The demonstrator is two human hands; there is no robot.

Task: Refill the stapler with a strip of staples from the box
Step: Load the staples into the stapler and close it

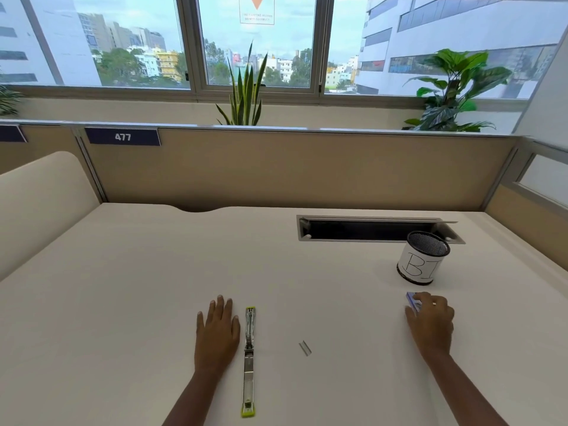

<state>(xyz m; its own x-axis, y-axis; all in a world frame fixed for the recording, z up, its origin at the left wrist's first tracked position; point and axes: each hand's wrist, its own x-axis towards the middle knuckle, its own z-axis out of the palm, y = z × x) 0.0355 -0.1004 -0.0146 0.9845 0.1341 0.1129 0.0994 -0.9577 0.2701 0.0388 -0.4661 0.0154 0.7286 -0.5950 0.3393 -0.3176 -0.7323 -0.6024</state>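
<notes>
The stapler [249, 361] lies swung fully open in one long line on the white desk [129, 290], its metal tracks facing up and lime-green ends front and back. My left hand [217, 332] rests flat on the desk just left of it, fingers apart, holding nothing. A short strip of staples [305, 348] lies loose to the stapler's right. Far right, my right hand [431, 322] has its fingers closed around the small blue-and-white staple box [411, 300], which is partly hidden by the fingers.
A mesh pen cup [422, 258] with a white paper label stands just beyond the box. Behind it is an open cable slot [372, 230] in the desk. A beige partition [276, 170] closes the far edge, and a curved divider [40, 198] stands at the left.
</notes>
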